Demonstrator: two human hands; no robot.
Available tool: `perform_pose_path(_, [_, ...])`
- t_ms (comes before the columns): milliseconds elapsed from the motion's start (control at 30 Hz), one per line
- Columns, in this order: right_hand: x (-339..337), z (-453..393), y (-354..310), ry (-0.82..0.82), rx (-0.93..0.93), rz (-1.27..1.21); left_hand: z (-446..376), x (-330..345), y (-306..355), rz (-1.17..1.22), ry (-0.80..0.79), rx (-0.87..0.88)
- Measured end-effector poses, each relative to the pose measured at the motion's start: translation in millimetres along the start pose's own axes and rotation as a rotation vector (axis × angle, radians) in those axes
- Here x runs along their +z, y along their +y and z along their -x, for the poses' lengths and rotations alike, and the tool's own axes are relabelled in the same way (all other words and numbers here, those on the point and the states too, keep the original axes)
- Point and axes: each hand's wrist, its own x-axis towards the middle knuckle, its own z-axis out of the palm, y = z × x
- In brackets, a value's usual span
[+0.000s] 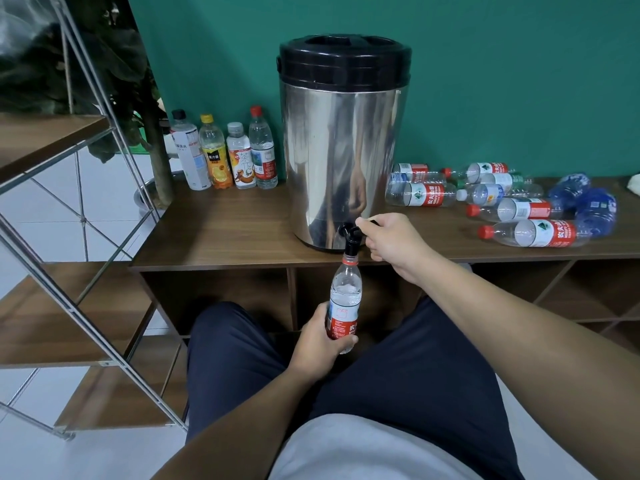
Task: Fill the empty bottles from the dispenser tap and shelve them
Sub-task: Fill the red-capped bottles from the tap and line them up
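Bottle (344,299), clear with a red label, stood upright under the black tap (351,237) of the steel dispenser (341,143), its mouth at the spout. The left hand (320,336) gripped its lower part, fingers curled round the label. The right hand (391,239) pinched the tap lever. Empty bottles (502,199) lay on the wooden counter (221,230) right of the dispenser; four upright bottles (225,152) stood to its left.

Single head-worn wide-angle view, looking forward and down from close above the person's lap at the wooden bench (221,233) and steel dispenser (341,143) against the green wall (502,81), edges bowed by the lens.
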Motion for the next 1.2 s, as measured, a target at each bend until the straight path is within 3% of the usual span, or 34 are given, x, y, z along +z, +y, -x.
perform_pose_path(1200, [1.7,6.3,-7.2,0.191,-0.176,0.380,1.0,-0.1,1.8,0.021,0.026,0.026])
